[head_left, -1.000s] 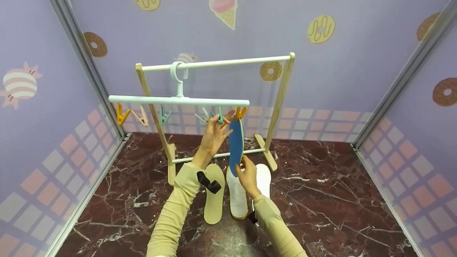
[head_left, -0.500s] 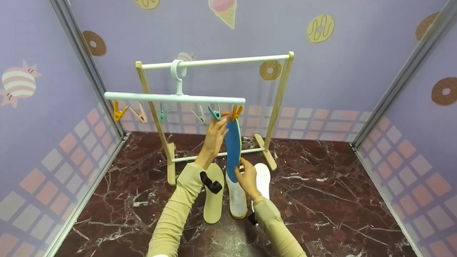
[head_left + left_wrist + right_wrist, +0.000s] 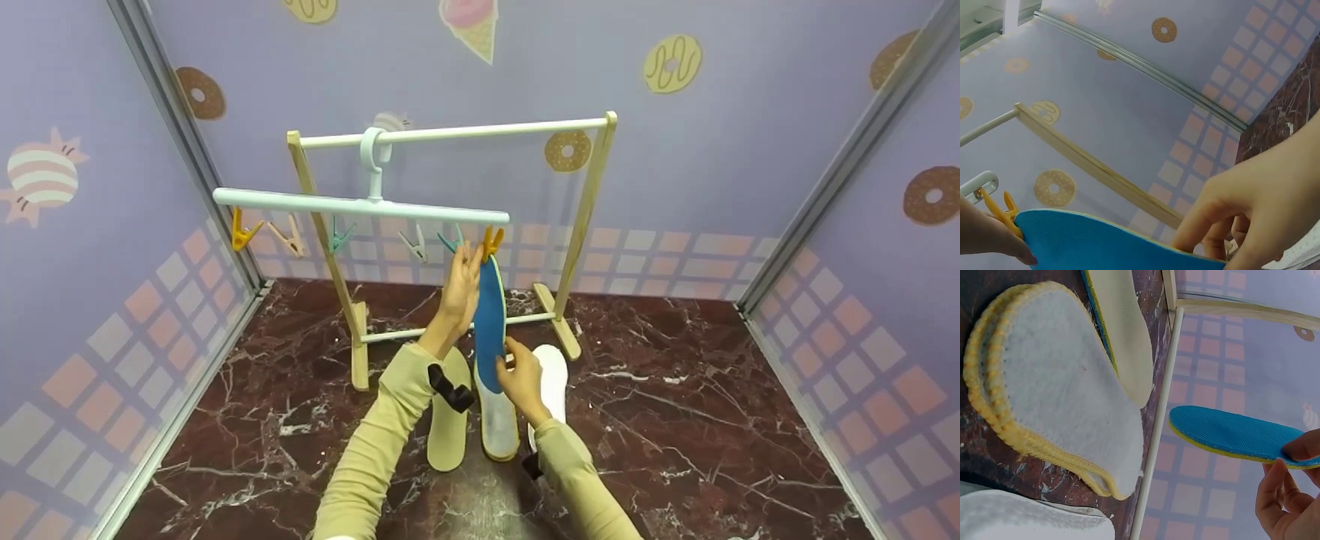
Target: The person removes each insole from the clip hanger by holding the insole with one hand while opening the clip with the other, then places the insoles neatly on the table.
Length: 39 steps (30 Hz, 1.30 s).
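Note:
A blue insole (image 3: pixel 490 322) with a pale yellow edge hangs upright, its top end right at the orange clothespin (image 3: pixel 491 244) on the hanger's right end. My right hand (image 3: pixel 523 375) pinches the insole's edge near the lower end, thumb on one face and fingers on the other in the right wrist view. Beside the insole's upper part, my left hand (image 3: pixel 459 289) reaches upward with fingers straight, fingertips close to the orange and teal clothespins. In the left wrist view a digit of my left hand (image 3: pixel 994 239) overlaps the insole's top corner.
A pale hanger (image 3: pixel 360 204) with several clothespins hooks over a wooden drying rack (image 3: pixel 450 135). On the marble floor (image 3: pixel 675 420) lie a beige insole (image 3: pixel 448 442), a grey fleecy insole with yellow stitching (image 3: pixel 499 427) and a white insole (image 3: pixel 553 375). Patterned walls stand around.
The hanger has shifted left, and the insole has moved left and lower with my right hand. My left hand's fingers have straightened beside the insole.

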Motion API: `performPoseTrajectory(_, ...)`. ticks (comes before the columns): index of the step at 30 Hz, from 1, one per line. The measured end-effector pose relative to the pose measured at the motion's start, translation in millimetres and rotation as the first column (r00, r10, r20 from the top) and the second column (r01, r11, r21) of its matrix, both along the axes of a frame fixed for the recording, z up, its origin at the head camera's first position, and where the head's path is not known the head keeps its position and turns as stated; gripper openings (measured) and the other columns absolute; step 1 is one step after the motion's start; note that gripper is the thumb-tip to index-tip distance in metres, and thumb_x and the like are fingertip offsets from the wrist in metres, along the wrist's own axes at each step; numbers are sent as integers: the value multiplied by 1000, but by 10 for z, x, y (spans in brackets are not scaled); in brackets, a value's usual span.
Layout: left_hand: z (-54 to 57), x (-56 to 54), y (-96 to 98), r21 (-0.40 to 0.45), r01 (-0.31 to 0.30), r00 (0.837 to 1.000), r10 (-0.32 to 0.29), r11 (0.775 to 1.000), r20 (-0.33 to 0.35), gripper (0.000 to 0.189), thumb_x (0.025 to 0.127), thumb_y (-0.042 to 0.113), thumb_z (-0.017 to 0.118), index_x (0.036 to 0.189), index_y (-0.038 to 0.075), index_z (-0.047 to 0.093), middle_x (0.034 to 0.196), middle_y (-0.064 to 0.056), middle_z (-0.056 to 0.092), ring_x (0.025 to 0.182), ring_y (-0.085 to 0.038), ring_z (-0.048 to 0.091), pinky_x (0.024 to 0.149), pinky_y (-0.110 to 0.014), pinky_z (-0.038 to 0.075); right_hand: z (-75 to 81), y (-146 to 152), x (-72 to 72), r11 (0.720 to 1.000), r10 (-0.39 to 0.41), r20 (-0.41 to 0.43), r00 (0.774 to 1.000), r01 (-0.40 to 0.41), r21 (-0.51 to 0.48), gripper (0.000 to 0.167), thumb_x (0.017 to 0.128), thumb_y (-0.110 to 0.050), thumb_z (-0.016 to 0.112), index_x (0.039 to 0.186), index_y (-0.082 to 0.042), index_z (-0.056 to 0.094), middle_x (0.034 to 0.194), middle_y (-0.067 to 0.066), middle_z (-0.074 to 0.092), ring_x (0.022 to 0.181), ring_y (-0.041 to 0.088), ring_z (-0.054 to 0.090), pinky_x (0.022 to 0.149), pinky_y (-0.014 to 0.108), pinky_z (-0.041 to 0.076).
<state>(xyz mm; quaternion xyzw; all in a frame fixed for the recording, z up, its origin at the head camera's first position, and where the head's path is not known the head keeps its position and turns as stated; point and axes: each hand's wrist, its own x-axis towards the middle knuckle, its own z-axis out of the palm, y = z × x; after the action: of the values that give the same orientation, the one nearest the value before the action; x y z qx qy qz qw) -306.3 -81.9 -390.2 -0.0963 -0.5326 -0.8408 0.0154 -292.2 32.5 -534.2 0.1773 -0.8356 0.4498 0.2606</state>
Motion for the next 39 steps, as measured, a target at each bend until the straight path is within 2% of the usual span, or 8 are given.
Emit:
performPoseTrajectory(5,-1,47,38,-73,44,998,-41,996,41,59,93,46,-8,142,14,-13,150,-5,-16,136,-21,-21,107,-49,-17,-23,21,9,1000,10,-20,1000,-11,-10,21,72,3,60,92,-3,63,76,11,64,58,22,64,54,35,52)
performPoseTrajectory(9,15,62,66,-114,39,999,-37,993,20,58,94,45,-6,142,13,-13,150,-5,-16,136,-20,-19,108,-46,-15,-32,32,16,1000,11,-10,1000,-11,1,23,72,4,60,94,-2,63,77,11,64,58,20,63,53,30,51)
performPoseTrajectory(14,44,23,59,-105,-21,1000,19,994,-23,54,98,33,2,142,5,-9,150,-9,-10,138,-20,-12,111,-41,-11,-53,38,24,1000,6,-8,1000,-6,12,27,72,3,61,98,0,62,79,12,65,58,20,64,55,31,51)
performPoseTrajectory(21,95,-115,-22,-147,-80,997,80,986,-6,52,99,29,10,142,0,0,150,-15,3,140,-22,0,113,-36,-3,-31,65,38,1000,8,-2,1000,-8,2,25,71,5,61,95,-3,63,76,9,63,58,18,61,55,28,49)
performPoseTrajectory(25,120,-210,-83,-205,-65,997,70,977,18,53,99,31,15,142,1,11,150,-14,13,139,-23,9,113,-36,2,-23,80,39,1000,-9,-15,1000,9,13,23,71,5,62,92,-5,63,74,8,62,56,14,56,54,24,44)
performPoseTrajectory(31,164,-317,-157,-243,-6,1000,8,970,8,45,99,21,22,137,-5,24,142,-20,29,135,-27,22,113,-36,10,-25,91,61,1000,-1,-38,999,0,-22,23,70,8,61,90,-4,62,71,8,61,55,11,48,52,22,39)
performPoseTrajectory(35,217,-288,-179,-289,12,1000,-10,957,7,43,99,18,24,137,-4,25,141,-21,31,134,-30,24,112,-40,14,-20,93,83,999,2,-32,999,-4,-40,24,70,9,61,90,-4,63,68,7,59,56,8,45,52,20,38)
performPoseTrajectory(39,252,-276,-173,-374,3,1000,7,928,27,44,99,20,23,139,0,23,141,-20,31,134,-29,25,111,-44,15,3,105,108,999,-5,-10,1000,4,-36,24,71,8,61,91,-3,63,63,8,53,57,9,43,52,20,37)
